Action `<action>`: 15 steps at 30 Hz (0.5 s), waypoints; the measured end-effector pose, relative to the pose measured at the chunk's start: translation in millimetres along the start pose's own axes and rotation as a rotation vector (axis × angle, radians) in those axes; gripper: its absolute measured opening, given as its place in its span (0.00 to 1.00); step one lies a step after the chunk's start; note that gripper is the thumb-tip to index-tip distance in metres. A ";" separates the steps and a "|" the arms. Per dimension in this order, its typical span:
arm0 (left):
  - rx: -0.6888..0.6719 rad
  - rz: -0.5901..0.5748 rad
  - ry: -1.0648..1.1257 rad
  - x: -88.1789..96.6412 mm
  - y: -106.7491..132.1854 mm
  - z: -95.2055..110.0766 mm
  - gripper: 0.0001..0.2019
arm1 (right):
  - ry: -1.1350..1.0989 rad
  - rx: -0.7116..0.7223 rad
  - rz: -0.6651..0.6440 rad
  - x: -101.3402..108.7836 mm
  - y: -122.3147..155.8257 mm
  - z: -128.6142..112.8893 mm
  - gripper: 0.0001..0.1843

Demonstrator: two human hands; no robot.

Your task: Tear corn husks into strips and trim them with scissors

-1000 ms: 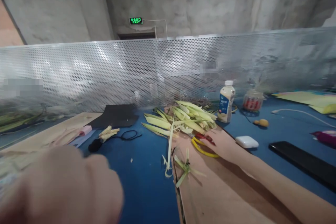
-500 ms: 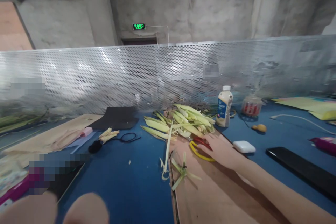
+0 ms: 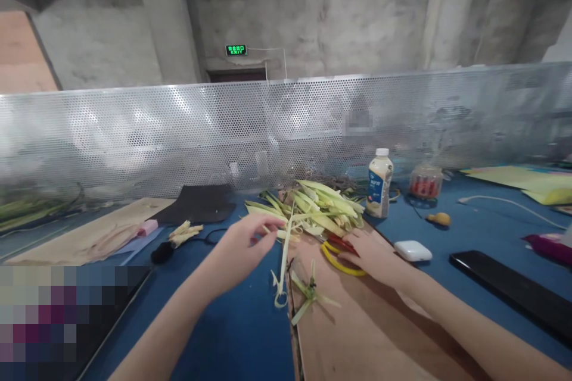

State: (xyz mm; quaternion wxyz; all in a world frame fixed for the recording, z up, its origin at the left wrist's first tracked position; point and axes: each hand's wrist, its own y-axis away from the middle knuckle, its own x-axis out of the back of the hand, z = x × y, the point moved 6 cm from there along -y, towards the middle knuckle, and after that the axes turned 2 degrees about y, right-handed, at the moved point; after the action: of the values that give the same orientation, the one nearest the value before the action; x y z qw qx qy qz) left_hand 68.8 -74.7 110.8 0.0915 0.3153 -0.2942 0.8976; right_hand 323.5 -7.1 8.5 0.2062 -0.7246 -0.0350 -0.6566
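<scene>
A left hand [image 3: 239, 250] is stretched, fingers spread, to the pile of green leaf strips [image 3: 308, 207]. Yellow-handled scissors [image 3: 340, 251] are covered by a right hand [image 3: 373, 253] on a brown board [image 3: 357, 321]. A bottle [image 3: 379, 183] is seen behind.

1. Worktop [image 3: 232, 333]: blue covering, matt, smooth.
2. Board [image 3: 357, 333] under right hand [image 3: 373, 253]: brown, cardboard-like, matt, flat.
3. Leaf strips [image 3: 313, 208]: fibrous plant material, pale green-yellow, slight sheen, ribbed.
4. Scissors [image 3: 339, 253]: yellow and red plastic handles, glossy.
5. Partition [image 3: 134, 131]: perforated sheet metal, silver, shiny, blurred reflections.
6. Bottle [image 3: 379, 184]: translucent plastic, white cap, printed glossy label.
7. Small case [image 3: 413, 250]: white plastic, smooth, glossy.
8. Phone [image 3: 513, 289]: black, glass-like face, glossy.
9. Dark mat [image 3: 196, 205]: black, matt; cloth or rubber, cannot tell.
10. Back wall [image 3: 357, 12]: bare concrete, grey, rough, mottled.
</scene>
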 end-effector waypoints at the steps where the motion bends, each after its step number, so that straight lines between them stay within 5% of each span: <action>1: 0.027 -0.028 -0.103 -10.9 -11.5 -12.0 0.13 | 0.009 -0.005 -0.009 1.6 -0.6 -0.6 0.18; 6: 0.130 -0.169 -0.332 -55.4 -41.7 -60.1 0.11 | 0.039 0.026 0.095 14.1 -1.2 -9.6 0.14; 15: 0.190 -0.205 -0.305 -73.5 -34.7 -93.6 0.10 | -0.024 0.239 0.210 11.1 -2.7 -34.3 0.15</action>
State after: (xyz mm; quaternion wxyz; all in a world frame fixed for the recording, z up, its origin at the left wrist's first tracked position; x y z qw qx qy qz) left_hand 90.6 9.8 22.8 0.1066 0.4829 -0.1852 0.8492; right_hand 292.1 -18.9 21.8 0.3581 -0.7024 -0.0397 -0.6139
